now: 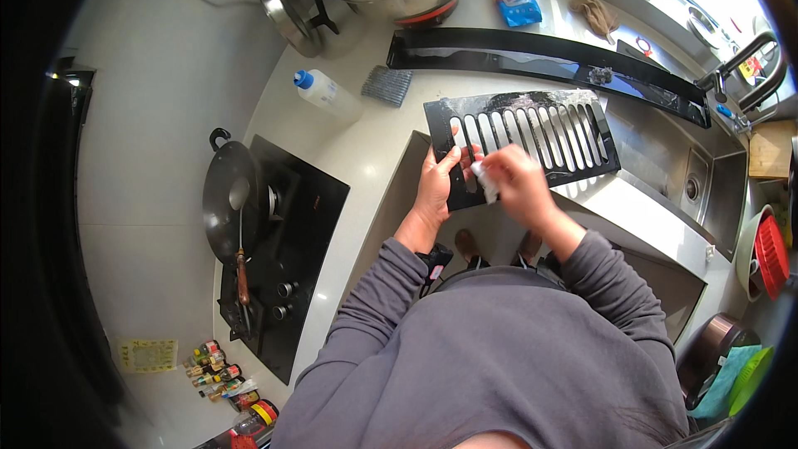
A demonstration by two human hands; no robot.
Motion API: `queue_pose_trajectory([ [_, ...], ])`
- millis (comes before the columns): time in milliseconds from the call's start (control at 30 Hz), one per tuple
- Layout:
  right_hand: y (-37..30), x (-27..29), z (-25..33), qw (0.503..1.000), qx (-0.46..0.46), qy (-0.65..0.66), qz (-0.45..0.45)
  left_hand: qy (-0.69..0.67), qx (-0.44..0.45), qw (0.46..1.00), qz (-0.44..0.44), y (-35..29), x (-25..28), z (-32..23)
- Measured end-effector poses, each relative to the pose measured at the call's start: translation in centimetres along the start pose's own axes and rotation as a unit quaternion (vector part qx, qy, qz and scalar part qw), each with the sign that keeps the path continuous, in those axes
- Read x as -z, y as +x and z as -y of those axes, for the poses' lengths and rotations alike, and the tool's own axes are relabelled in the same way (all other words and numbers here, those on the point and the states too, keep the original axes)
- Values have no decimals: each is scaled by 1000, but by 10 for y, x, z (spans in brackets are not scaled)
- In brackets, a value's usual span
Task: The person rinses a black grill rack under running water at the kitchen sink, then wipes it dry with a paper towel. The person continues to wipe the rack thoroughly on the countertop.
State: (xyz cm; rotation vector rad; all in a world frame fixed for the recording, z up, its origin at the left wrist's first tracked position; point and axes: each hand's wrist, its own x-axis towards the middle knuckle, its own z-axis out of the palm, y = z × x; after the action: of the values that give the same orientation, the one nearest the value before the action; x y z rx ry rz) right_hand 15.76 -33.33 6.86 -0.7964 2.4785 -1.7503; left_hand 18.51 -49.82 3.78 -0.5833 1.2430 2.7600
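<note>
A black slotted vent grille [544,135] is held tilted in front of me at the counter's edge, its far side beside the sink. Whitish foam or residue streaks its far border. My left hand [431,187] grips the near left corner, thumb on top and fingers showing through the slots. In my right hand [522,187] is a crumpled white wipe [485,182], against the slats near the left end; that hand is slightly blurred. Beyond the grille lies a long black trough-like strip [499,56], wet inside, with a dark scrubber clump [600,76] in it.
A blue-capped bottle [328,93] and a grey ribbed pad [387,86] lie left of the grille. The steel sink [665,179] with a black faucet [769,75] is at right. On the left cooktop [312,208] sits a wok [220,224] with a ladle.
</note>
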Motion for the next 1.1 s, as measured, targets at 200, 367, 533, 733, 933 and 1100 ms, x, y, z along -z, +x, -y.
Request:
queue_pose_trajectory([
  [200,-27,-21,-9,987,127,-73,62,-43,12,999,21,1,1,5],
  [367,-28,-7,-6,993,72,-90,8,-42,19,999,13,2,1,10],
  [533,-23,-37,11,992,104,-10,63,-27,9,1000,14,0,-5,10],
  [733,-29,-19,-9,995,89,-47,-24,-49,40,998,16,-2,-7,11],
  [933,-34,-25,2,983,157,-57,79,-92,34,995,36,-2,-7,10],
  [1100,-36,-6,10,971,230,-49,42,-108,50,993,18,0,-6,12],
])
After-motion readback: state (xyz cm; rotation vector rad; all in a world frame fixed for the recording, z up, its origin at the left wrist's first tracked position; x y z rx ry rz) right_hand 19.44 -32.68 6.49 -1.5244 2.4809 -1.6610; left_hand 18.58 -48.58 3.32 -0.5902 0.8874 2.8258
